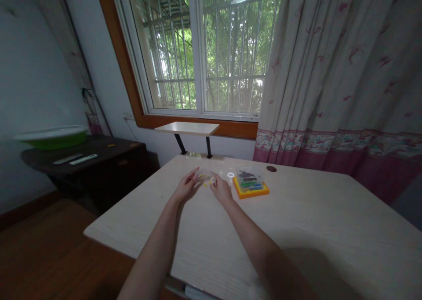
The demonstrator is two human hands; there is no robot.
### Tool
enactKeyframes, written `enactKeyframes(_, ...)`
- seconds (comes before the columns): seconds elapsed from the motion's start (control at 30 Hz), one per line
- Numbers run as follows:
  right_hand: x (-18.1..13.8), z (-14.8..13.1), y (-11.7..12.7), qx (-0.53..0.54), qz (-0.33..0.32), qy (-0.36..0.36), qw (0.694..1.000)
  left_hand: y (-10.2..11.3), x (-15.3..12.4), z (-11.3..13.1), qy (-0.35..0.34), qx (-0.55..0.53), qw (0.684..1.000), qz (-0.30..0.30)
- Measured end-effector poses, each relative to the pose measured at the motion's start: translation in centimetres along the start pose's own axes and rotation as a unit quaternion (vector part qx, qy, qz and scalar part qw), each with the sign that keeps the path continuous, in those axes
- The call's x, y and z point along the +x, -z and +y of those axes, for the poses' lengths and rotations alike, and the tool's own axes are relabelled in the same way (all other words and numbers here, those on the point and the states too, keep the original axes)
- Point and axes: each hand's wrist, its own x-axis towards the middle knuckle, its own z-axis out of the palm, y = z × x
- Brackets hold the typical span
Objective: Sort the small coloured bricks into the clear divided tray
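On the far half of the pale table [296, 229], near its back edge, the left hand [187, 186] and the right hand [221, 190] meet on one small clear packet [205, 175] with yellow bits [207, 183] in and under it; the bits are too small to count. The left fingers lie stretched forward along the packet and the right hand is curled at its other end, but whether either one pinches it is too small to tell. Just beside the right hand sits one orange tray [251, 192] bearing one clear box [249, 178] of dark, green and blue pieces. One dark round spot [271, 168] lies behind it, close to the back edge. Bare tabletop stretches wide toward the near edge and to the right, where the curtain [346, 84] hangs. Past the table's left edge is open wooden floor [42, 251], then a dark side table [108, 153] carrying one green basin [52, 138] and two remotes [75, 159]. Under the window [204, 49], one white shelf [187, 128] stands on two black brackets.
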Motion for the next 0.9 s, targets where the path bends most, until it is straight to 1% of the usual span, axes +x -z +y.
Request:
enactKeyframes(0.1, -0.1, -0.1, 0.1, -0.017, -0.006, 0.002, 1.0, 0.1, 0.1, -0.5, -0.01, 0.033, 0.999, -0.002)
enactKeyframes(0.2, 0.0, -0.1, 0.1, -0.027, 0.002, -0.003, 1.0, 0.0, 0.2, -0.9, -0.037, 0.07, 0.997, -0.007)
enactKeyframes(0.33, 0.0, 0.1, -0.1, -0.04, 0.001, -0.011, 0.999, 0.0, 0.3, -1.2, -0.074, 0.132, 0.988, -0.021)
enactKeyframes(0.43, 0.1, 0.1, -0.3, -0.044, 0.008, -0.003, 0.999, 0.0, 0.3, -1.2, -0.091, 0.163, 0.982, -0.028)
enactKeyframes(0.6, 0.1, -0.1, -0.2, -0.05, 0.002, -0.007, 0.999, -0.1, 0.2, -1.0, -0.101, 0.201, 0.973, -0.043)
enactKeyframes(0.73, 0.0, -0.3, 0.0, -0.042, -0.001, -0.009, 0.999, -0.1, 0.2, -1.0, -0.097, 0.218, 0.971, -0.029)
enactKeyframes(0.9, -0.2, -0.3, 0.0, -0.046, -0.004, 0.001, 0.999, -0.2, 0.1, -0.6, -0.096, 0.243, 0.965, -0.027)
